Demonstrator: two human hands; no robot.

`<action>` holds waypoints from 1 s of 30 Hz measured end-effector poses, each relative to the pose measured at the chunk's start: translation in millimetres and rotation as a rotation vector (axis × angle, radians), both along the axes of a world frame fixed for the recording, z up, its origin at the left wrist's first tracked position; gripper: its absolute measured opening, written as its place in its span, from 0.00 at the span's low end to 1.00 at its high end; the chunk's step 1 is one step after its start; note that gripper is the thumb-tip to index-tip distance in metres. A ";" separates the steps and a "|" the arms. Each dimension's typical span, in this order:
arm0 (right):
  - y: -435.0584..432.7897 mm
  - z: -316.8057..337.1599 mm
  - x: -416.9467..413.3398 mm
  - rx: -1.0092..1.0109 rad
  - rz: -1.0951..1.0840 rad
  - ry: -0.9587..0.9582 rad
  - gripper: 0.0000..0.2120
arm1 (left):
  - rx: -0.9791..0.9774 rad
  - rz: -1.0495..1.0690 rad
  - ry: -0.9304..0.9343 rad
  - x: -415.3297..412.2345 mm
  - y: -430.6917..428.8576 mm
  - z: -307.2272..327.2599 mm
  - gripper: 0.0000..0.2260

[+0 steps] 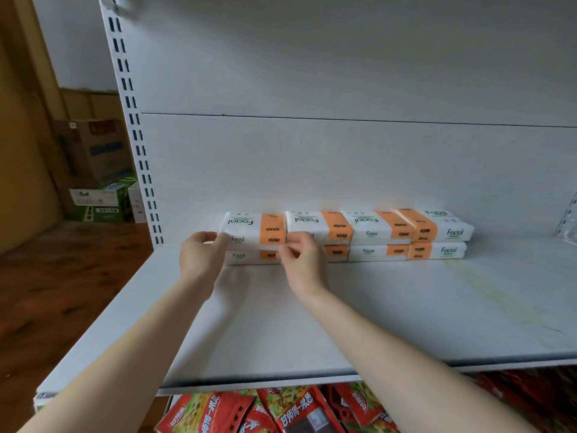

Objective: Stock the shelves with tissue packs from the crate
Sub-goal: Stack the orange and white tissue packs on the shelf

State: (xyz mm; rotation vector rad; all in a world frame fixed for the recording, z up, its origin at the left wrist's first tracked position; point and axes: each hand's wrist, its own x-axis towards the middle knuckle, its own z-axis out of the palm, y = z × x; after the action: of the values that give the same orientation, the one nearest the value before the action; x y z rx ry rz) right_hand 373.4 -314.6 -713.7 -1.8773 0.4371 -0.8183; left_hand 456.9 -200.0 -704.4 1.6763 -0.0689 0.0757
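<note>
My left hand (199, 256) and right hand (301, 260) pinch the two ends of the top-left tissue pack (252, 229), fingers curled onto it. It lies on another pack at the left end of a two-high row along the back of the white shelf (406, 307).

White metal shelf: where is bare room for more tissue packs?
The white metal shelf is bare in front of the white-and-orange tissue packs, and right of them toward the bracket. Crowded: the back-left corner, where left hand and right hand meet the end pack.
</note>
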 end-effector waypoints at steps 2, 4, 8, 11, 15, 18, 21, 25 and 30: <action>0.0 -1.3 -3.2 -0.061 0.012 0.035 0.12 | 0.096 0.015 -0.039 0.3 -1.3 -1.8 0.12; 0.9 -1.0 -5.8 -0.109 0.046 0.092 0.14 | 0.165 0.018 -0.077 0.0 -2.7 -4.0 0.12; 2.5 -2.4 -6.7 -0.222 0.106 0.236 0.18 | 0.196 -0.007 -0.107 1.9 -2.1 -9.1 0.10; 2.5 -3.3 -5.7 -0.254 0.109 0.298 0.18 | 0.208 -0.026 -0.127 1.7 -1.3 -10.6 0.07; 2.4 -5.2 -3.3 -0.227 0.109 0.324 0.18 | 0.249 -0.031 -0.142 1.2 -1.1 -12.9 0.05; 2.3 -7.4 -2.3 -0.212 0.109 0.320 0.19 | 0.255 -0.029 -0.136 0.0 -1.8 -12.5 0.10; 2.1 -8.5 -2.9 -0.216 0.116 0.325 0.20 | 0.263 -0.037 -0.126 -1.0 -0.9 -12.0 0.13; 2.6 -7.4 -3.9 -0.203 0.110 0.325 0.20 | 0.271 -0.053 -0.107 -3.0 -0.8 -10.8 0.14; 4.2 -0.3 -7.6 -0.145 0.141 0.354 0.20 | 0.308 -0.064 -0.083 -7.1 -2.4 -8.8 0.12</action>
State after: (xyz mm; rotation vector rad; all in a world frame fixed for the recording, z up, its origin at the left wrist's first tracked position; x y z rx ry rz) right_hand 365.8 -310.4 -714.0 -2.1704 0.4654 -0.4324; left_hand 449.9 -202.4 -713.2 1.9771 -0.2059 0.0897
